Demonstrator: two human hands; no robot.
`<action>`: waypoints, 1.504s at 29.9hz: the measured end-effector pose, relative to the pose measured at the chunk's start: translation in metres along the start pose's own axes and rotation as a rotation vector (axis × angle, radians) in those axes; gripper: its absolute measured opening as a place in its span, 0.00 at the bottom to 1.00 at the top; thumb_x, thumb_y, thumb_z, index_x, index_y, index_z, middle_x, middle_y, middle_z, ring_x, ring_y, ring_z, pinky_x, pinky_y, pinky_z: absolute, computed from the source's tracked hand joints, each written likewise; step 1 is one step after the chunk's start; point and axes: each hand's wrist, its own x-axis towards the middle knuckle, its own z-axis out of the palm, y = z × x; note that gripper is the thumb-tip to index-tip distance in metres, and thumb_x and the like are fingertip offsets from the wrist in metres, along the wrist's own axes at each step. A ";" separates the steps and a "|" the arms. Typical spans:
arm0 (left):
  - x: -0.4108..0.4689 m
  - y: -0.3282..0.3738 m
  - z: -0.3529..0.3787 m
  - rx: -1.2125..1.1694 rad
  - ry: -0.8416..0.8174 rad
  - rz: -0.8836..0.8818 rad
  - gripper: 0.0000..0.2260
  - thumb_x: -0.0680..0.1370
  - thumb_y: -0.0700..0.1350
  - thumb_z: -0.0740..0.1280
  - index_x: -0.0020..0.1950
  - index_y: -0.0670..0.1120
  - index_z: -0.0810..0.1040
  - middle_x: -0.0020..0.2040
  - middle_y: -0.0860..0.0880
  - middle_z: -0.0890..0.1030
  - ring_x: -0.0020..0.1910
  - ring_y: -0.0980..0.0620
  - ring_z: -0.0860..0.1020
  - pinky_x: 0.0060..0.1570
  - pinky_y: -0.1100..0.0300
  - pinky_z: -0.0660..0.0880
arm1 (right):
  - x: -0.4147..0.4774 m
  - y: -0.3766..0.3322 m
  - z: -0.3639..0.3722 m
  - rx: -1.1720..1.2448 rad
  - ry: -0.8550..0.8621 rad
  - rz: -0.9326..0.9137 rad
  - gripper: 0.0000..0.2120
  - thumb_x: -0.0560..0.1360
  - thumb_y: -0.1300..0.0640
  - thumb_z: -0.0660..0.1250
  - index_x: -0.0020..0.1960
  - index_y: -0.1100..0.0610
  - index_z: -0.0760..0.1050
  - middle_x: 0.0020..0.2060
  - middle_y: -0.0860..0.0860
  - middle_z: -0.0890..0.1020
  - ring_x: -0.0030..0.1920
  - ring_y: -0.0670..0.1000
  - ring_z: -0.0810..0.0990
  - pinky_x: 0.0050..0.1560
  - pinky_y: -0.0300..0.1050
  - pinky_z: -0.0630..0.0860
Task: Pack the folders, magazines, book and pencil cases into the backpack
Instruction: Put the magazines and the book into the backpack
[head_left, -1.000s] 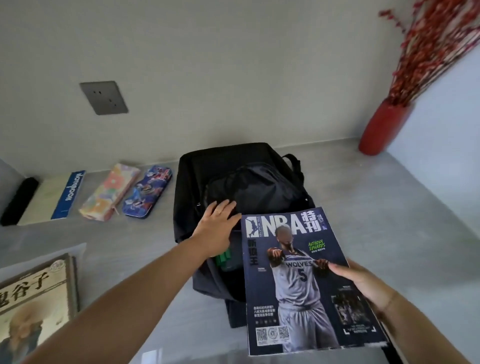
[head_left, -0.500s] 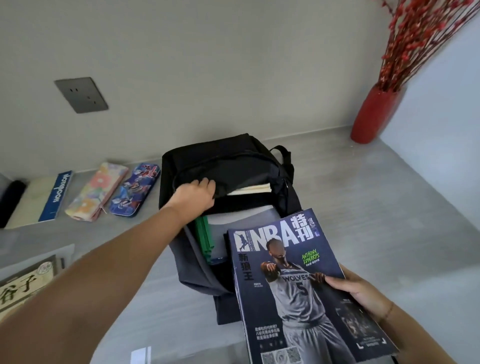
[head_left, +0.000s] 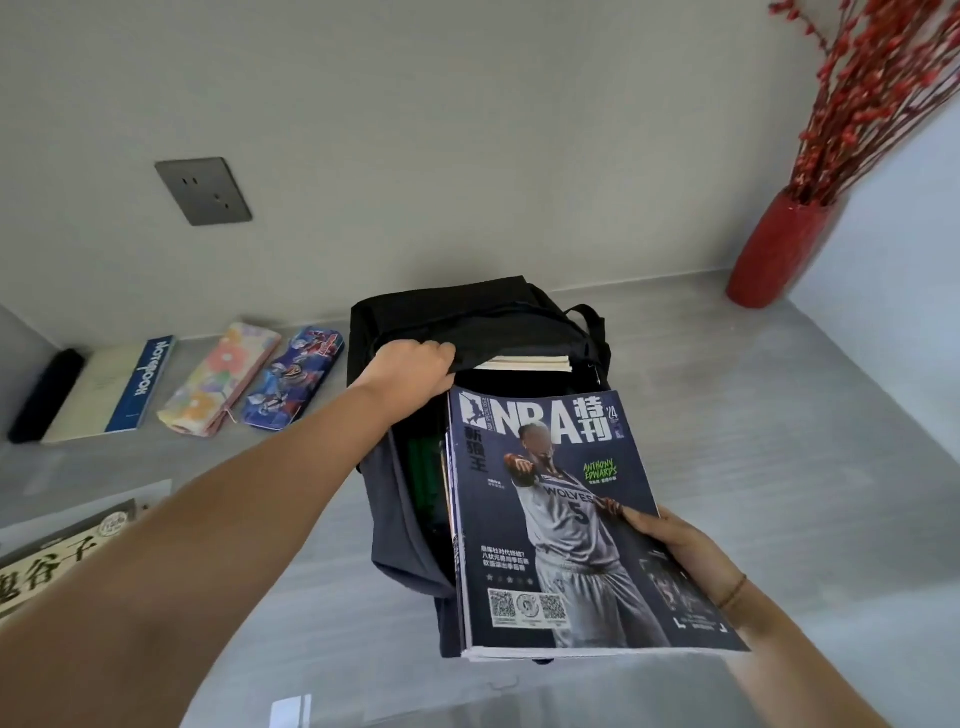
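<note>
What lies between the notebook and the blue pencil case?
In the head view, the floral pencil case lies between the notebook and the blue pencil case, all in a row along the wall.

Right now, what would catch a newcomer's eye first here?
The NBA magazine in the right hand, poised over the open black backpack mid-table, whose flap the left hand lifts. Then the red vase with red branches at far right, and two colourful pencil cases on the left.
</note>
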 end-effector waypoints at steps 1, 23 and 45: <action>0.002 -0.002 -0.003 -0.027 -0.004 -0.020 0.16 0.81 0.52 0.56 0.60 0.42 0.71 0.53 0.44 0.81 0.50 0.42 0.81 0.45 0.51 0.77 | 0.003 -0.001 0.003 -0.018 -0.021 0.017 0.23 0.66 0.60 0.72 0.58 0.66 0.75 0.41 0.60 0.85 0.35 0.56 0.85 0.34 0.45 0.82; -0.028 0.028 0.028 -0.123 0.014 -0.021 0.18 0.78 0.52 0.62 0.65 0.45 0.71 0.58 0.47 0.77 0.57 0.47 0.77 0.47 0.54 0.77 | 0.066 0.002 0.035 -0.640 0.352 -0.025 0.30 0.71 0.70 0.67 0.70 0.53 0.65 0.57 0.56 0.79 0.54 0.54 0.80 0.58 0.52 0.78; -0.088 0.031 0.051 -0.341 0.171 -0.391 0.33 0.76 0.64 0.54 0.76 0.46 0.58 0.75 0.45 0.63 0.76 0.45 0.58 0.75 0.50 0.46 | 0.057 -0.002 0.143 -0.992 0.521 -0.591 0.19 0.73 0.69 0.61 0.62 0.57 0.72 0.58 0.52 0.74 0.57 0.49 0.76 0.60 0.41 0.74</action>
